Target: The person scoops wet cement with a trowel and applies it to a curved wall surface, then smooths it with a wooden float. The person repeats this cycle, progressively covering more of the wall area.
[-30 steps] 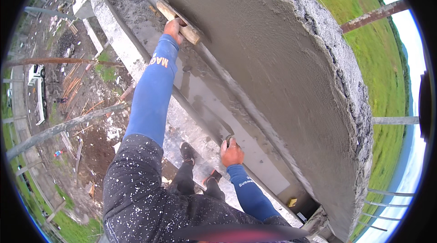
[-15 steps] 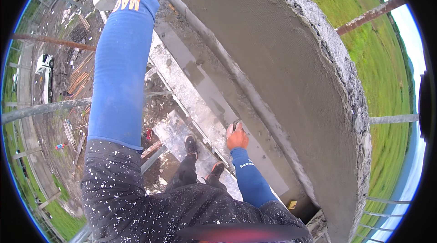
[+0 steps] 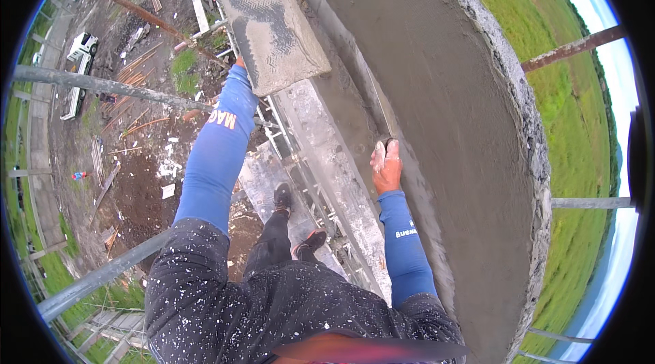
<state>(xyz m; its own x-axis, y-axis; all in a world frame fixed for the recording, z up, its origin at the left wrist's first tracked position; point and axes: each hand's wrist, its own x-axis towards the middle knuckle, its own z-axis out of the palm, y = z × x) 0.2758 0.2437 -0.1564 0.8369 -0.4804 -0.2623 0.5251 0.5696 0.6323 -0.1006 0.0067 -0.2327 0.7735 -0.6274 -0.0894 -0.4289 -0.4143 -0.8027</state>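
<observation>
At the upper left, a rectangular plastering float [image 3: 274, 31] is tilted with its broad face up, rough and patchy with grey mortar. My left hand [image 3: 240, 62] is at its left edge, the fingers mostly hidden behind it. Right of centre, my right hand [image 3: 387, 166] is closed around a small dark handle [image 3: 389, 141]; the rest of that tool is hard to make out. Pale mortar coats its fingers. This hand is over the raised ridge [image 3: 365, 74] beside a broad wet mortar surface [image 3: 450, 105].
A rough concrete edge [image 3: 515, 84] bounds the mortar on the right, with grass beyond. Left of the channel runs a pale ledge [image 3: 321, 139]. My feet stand on a metal plank [image 3: 263, 166]. Scaffold pipes [image 3: 123, 83] cross above the ground far below, where a white truck [image 3: 82, 67] is parked.
My left arm has drawn back, bringing the float into view at the upper left. My right hand has shifted right and slightly farther away, from the channel to the ridge, still gripping the dark handle.
</observation>
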